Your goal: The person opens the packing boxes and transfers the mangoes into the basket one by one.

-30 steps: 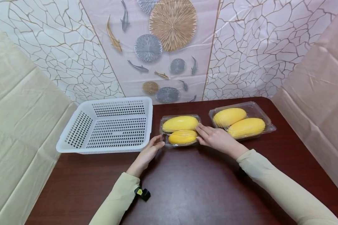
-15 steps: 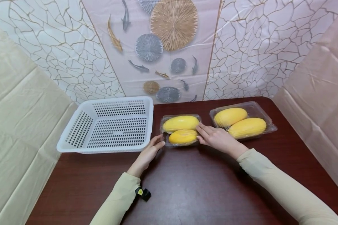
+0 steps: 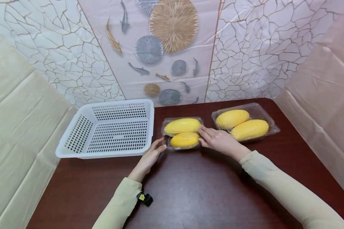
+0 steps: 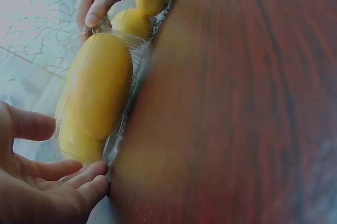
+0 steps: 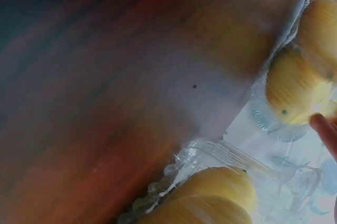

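Note:
A small clear plastic tray (image 3: pixel 182 133) with two wrapped yellow fruits stands on the dark wooden table (image 3: pixel 195 190), just right of a white perforated basket (image 3: pixel 111 128). My left hand (image 3: pixel 157 148) lies at the tray's left end with relaxed fingers touching its corner. In the left wrist view that hand (image 4: pixel 52 182) is spread beside the near fruit (image 4: pixel 95 95). My right hand (image 3: pixel 206 136) rests with straight fingers against the tray's right end. A larger clear tray (image 3: pixel 245 124) with two yellow fruits stands just beyond the right hand.
Patterned sheets hang behind the table and cream sheets at both sides. The white basket has nothing in it. A small black and yellow tag (image 3: pixel 144 198) hangs at my left sleeve. Bare table spreads in front of the trays.
Both hands stay at the two ends of the small tray. Only the head view has shifted slightly.

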{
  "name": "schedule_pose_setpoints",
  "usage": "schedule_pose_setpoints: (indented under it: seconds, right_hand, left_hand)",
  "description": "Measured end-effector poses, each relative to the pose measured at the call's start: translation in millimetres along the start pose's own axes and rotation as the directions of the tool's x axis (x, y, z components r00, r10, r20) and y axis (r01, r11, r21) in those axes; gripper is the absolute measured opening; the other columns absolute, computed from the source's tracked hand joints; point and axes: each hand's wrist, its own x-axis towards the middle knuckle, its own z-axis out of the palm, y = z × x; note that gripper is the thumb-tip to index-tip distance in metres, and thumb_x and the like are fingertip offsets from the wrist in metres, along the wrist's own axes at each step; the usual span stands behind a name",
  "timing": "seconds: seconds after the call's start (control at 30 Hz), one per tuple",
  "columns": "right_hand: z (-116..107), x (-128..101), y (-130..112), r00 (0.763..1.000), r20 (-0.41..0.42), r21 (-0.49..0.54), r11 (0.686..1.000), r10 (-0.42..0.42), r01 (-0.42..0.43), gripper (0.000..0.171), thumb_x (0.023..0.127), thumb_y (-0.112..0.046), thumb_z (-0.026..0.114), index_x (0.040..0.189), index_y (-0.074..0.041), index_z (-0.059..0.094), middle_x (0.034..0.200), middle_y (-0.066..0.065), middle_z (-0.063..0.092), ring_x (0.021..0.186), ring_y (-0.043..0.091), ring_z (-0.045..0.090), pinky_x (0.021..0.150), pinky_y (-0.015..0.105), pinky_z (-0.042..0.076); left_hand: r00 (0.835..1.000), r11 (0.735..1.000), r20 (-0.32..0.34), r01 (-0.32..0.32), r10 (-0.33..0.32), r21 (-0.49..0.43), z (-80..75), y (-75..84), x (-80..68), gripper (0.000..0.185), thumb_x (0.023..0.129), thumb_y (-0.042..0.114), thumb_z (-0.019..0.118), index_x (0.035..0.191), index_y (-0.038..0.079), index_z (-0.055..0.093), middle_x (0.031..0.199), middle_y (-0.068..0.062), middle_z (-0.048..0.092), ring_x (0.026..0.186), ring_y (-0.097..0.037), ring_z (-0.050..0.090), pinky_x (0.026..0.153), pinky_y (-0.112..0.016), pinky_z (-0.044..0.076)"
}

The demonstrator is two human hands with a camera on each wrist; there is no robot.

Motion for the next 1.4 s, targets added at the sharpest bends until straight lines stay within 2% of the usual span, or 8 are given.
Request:
schedule_pose_setpoints:
  seconds: [0.23, 0.5, 0.6, 0.7, 0.87, 1.07, 1.3, 1.4]
  right_hand:
    - [-7.1, 7.1, 5.9, 0.995, 0.042, 0.100, 0.991, 0.086, -0.090, 0.051, 0.108, -0.036, 0.036, 0.121, 0.003, 0.066, 0.114, 0.018, 0.071, 0.096, 0.030, 0.071, 0.061, 0.044, 0.059]
    - [-8.1, 7.6, 5.2, 0.992, 0.058, 0.102, 0.987, 0.116, -0.121, 0.051, 0.108, -0.038, 0.038, 0.123, 0.002, 0.066, 0.116, 0.018, 0.070, 0.096, 0.030, 0.071, 0.059, 0.044, 0.059]
    - [-8.0, 8.5, 5.6, 0.983, 0.077, 0.138, 0.974, 0.167, -0.177, 0.050, 0.108, -0.039, 0.042, 0.127, 0.001, 0.065, 0.121, 0.018, 0.069, 0.098, 0.032, 0.071, 0.061, 0.045, 0.059]
    - [-8.5, 10.6, 6.1, 0.962, 0.136, 0.192, 0.946, 0.238, -0.261, 0.044, 0.105, -0.034, 0.052, 0.131, 0.000, 0.063, 0.127, 0.019, 0.066, 0.102, 0.035, 0.069, 0.066, 0.047, 0.059]
    - [-10.6, 18.2, 9.2, 0.914, 0.185, 0.268, 0.876, 0.361, -0.400, 0.040, 0.101, -0.023, 0.063, 0.135, -0.002, 0.060, 0.129, 0.018, 0.064, 0.111, 0.036, 0.065, 0.084, 0.052, 0.056]
    - [-10.1, 29.8, 15.7, 0.853, 0.181, 0.357, 0.776, 0.489, -0.520, 0.038, 0.104, -0.026, 0.058, 0.136, -0.005, 0.061, 0.124, 0.013, 0.066, 0.109, 0.031, 0.065, 0.093, 0.050, 0.052]
    - [0.1, 41.3, 21.5, 0.712, 0.232, 0.440, 0.581, 0.663, -0.684, 0.046, 0.107, -0.041, 0.046, 0.139, -0.010, 0.059, 0.121, 0.012, 0.065, 0.097, 0.028, 0.063, 0.087, 0.048, 0.052]
    - [8.5, 46.6, 25.0, 0.649, 0.221, 0.476, 0.500, 0.728, -0.723, 0.049, 0.107, -0.044, 0.043, 0.138, -0.009, 0.059, 0.128, 0.014, 0.064, 0.102, 0.030, 0.064, 0.089, 0.049, 0.051]
  left_hand:
    - [1.000, 1.000, -0.007, 0.005, -0.004, 0.027, -1.8, -1.9, 0.6, 0.054, 0.104, 0.022, 0.051, 0.153, 0.003, 0.037, 0.155, -0.019, 0.039, 0.143, -0.033, 0.037, 0.118, -0.050, 0.028]
    - [1.000, 1.000, -0.012, 0.002, -0.002, 0.002, -1.2, 0.7, 1.0, 0.056, 0.104, 0.022, 0.053, 0.153, 0.003, 0.037, 0.155, -0.020, 0.039, 0.144, -0.034, 0.037, 0.118, -0.049, 0.027]
    - [1.000, 1.000, -0.012, 0.004, -0.004, -0.005, -1.2, 0.8, 0.5, 0.056, 0.104, 0.022, 0.054, 0.153, 0.002, 0.036, 0.155, -0.020, 0.039, 0.144, -0.035, 0.037, 0.118, -0.050, 0.028]
    - [1.000, 1.000, -0.011, 0.009, -0.009, -0.005, -1.5, 1.2, 0.2, 0.056, 0.104, 0.022, 0.054, 0.153, 0.002, 0.036, 0.155, -0.020, 0.039, 0.143, -0.034, 0.037, 0.118, -0.051, 0.028]
    - [1.000, 1.000, -0.008, 0.013, -0.013, 0.009, -1.6, 1.8, 0.3, 0.055, 0.104, 0.022, 0.054, 0.153, 0.003, 0.036, 0.155, -0.019, 0.039, 0.143, -0.034, 0.037, 0.117, -0.050, 0.029]
    - [1.000, 1.000, -0.007, 0.005, -0.005, -0.007, -0.5, -1.0, 1.6, 0.055, 0.104, 0.020, 0.053, 0.152, 0.002, 0.036, 0.154, -0.021, 0.040, 0.142, -0.035, 0.038, 0.118, -0.050, 0.029]
    - [1.000, 1.000, -0.010, 0.003, -0.003, -0.002, -0.3, -2.6, 1.5, 0.055, 0.103, 0.022, 0.054, 0.152, 0.002, 0.037, 0.153, -0.020, 0.041, 0.141, -0.034, 0.039, 0.117, -0.050, 0.030]
    - [1.000, 1.000, -0.016, 0.002, -0.002, 0.007, -0.6, -3.0, 0.6, 0.054, 0.104, 0.021, 0.053, 0.151, 0.002, 0.038, 0.152, -0.020, 0.042, 0.141, -0.035, 0.040, 0.117, -0.050, 0.030]
